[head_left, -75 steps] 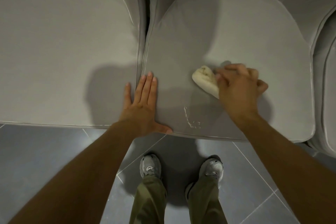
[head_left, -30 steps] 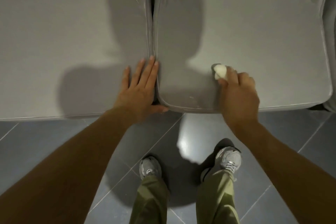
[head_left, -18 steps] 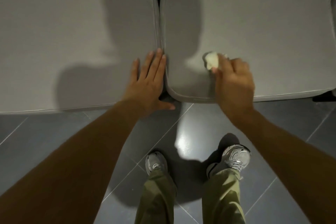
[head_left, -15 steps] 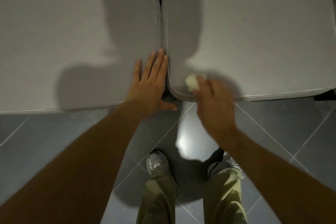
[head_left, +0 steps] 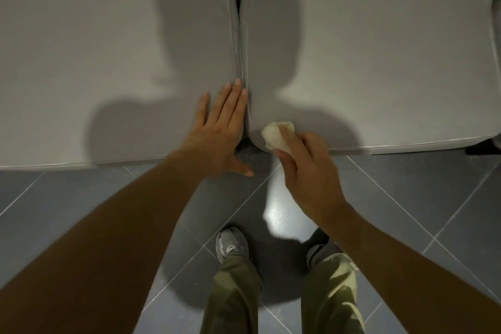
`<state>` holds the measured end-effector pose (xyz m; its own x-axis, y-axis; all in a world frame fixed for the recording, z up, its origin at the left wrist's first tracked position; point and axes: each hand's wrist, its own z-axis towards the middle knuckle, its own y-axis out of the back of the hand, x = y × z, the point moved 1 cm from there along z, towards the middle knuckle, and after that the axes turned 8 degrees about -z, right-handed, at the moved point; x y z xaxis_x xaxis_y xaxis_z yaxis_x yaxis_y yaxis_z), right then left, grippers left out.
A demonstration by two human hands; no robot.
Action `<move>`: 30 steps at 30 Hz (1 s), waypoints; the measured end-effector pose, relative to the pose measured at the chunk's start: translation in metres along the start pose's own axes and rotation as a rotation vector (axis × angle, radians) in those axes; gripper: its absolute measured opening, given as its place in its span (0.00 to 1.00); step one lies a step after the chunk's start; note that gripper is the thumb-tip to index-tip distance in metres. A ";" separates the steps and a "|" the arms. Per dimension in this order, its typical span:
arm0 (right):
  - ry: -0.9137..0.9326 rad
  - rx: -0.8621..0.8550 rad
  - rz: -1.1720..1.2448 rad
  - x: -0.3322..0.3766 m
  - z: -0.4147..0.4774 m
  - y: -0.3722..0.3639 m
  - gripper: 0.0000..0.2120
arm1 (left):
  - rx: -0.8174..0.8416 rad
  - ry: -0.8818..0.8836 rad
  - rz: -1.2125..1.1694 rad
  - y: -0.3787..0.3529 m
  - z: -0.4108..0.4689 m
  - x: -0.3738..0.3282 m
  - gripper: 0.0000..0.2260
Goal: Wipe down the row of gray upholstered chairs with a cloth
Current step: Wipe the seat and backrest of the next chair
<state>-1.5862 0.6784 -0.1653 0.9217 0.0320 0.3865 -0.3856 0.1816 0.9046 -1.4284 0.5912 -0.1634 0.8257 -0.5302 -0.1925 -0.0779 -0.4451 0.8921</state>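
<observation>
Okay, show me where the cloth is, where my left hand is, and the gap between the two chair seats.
cloth (head_left: 275,135), head view, on its bunched middle.
left hand (head_left: 221,133), head view, on the back of the hand.
gap between the seats (head_left: 238,3), head view, on the dark slit near the top.

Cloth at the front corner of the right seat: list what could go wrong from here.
1. The cloth is a small wad in the right hand, at the very front corner of the right seat; it could slip off the edge onto the tiled floor.
2. The left hand lies flat beside the gap between the seats, so that seam may go unwiped.
</observation>
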 end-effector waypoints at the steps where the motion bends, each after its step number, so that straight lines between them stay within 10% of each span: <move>1: -0.018 -0.050 -0.020 -0.009 0.011 0.005 0.19 | 0.004 0.006 0.007 0.000 0.000 0.000 0.63; 5: -0.224 -0.215 -0.224 -0.040 0.059 0.008 0.16 | -0.048 -0.005 -0.010 -0.002 0.000 -0.001 0.60; 13: 0.075 -0.085 -0.162 -0.047 0.066 0.025 0.17 | -0.031 0.096 -0.132 0.004 0.012 -0.006 0.56; 19: -0.495 -0.001 -0.259 -0.122 0.119 0.046 0.17 | 0.099 0.174 -0.171 0.017 0.036 -0.013 0.57; 26: 0.060 0.062 -0.060 -0.071 0.098 0.024 0.18 | 0.152 0.269 -0.193 0.026 0.049 -0.029 0.60; 30: -0.001 -0.124 -0.277 -0.134 0.123 0.060 0.14 | 0.145 0.247 -0.206 0.038 0.069 -0.045 0.58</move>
<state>-1.7376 0.5643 -0.1405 0.9910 -0.0365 0.1285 -0.1116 0.3018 0.9468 -1.5073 0.5485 -0.1485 0.9412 -0.2358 -0.2418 0.0406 -0.6317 0.7741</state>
